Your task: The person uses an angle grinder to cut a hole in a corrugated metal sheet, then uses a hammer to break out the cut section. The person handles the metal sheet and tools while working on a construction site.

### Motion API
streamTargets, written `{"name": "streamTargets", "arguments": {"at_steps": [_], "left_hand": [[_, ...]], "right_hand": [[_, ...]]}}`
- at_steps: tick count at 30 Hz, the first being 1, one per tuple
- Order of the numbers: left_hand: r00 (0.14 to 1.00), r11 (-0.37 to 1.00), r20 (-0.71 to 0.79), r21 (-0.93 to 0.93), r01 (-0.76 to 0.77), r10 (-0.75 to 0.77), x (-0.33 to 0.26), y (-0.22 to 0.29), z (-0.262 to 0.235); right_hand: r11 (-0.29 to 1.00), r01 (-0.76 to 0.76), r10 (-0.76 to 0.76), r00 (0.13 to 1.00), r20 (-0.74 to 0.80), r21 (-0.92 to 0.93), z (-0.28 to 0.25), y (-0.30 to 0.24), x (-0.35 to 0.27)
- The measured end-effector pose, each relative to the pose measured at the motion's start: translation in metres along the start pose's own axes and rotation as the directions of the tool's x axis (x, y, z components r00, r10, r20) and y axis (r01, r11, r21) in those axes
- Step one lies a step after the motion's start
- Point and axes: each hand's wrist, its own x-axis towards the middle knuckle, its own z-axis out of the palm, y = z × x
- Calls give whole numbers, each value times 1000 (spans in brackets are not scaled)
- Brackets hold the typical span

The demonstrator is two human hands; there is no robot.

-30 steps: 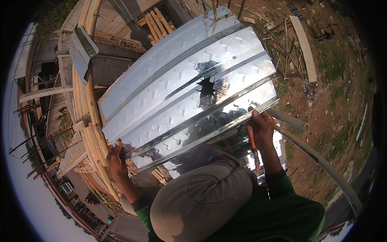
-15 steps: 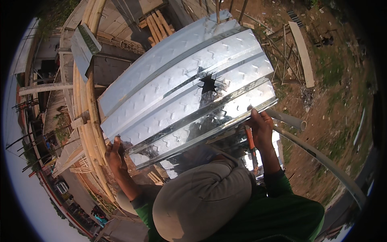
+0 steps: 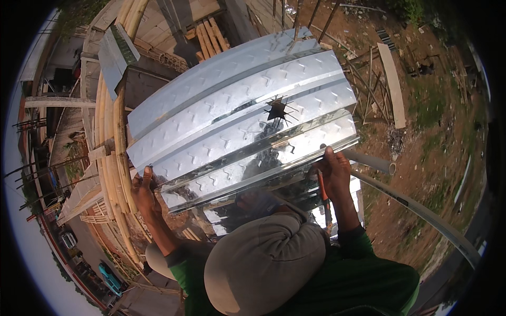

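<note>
Overhead, both hands [image 3: 145, 192] [image 3: 332, 171] on ribbed sheet's [image 3: 242, 110] near edge.

I see the metal sheet [image 3: 240, 113] as bright silver, ribbed in long bands and stamped all over with small chevron marks; a dark star-shaped spot sits near its middle. Its near edge mirrors darker shapes. The cap [image 3: 263, 263] below it is a plain greyish beige. The shirt [image 3: 358, 284] is solid dark green. A thin orange strip [image 3: 321, 184] shows beside the right hand [image 3: 333, 171]. The bamboo poles [image 3: 108, 131] on the left are pale yellow. The pipe [image 3: 421, 210] on the right is light grey. The ground [image 3: 437, 137] is reddish brown with patches of green. The plank [image 3: 392, 84] lying there is pale tan.
</note>
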Motion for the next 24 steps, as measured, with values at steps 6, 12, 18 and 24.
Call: {"name": "streamTargets", "arguments": {"at_steps": [6, 12, 18, 24], "left_hand": [[1000, 1000, -9, 7, -9, 9, 8, -14, -5], [1000, 996, -24, 91, -13, 15, 5, -14, -7], [999, 994, 3, 96, -42, 42, 0, -7, -1], [998, 994, 11, 85, -65, 65, -2, -7, 0]], "right_hand": [[999, 38, -38, 999, 8, 7, -1, 6, 4], [997, 68, -64, 995, 78, -49, -6, 5, 8], [998, 43, -40, 997, 68, -52, -2, 1, 4], [997, 46, -43, 998, 51, -59, 1, 0, 3]]}}
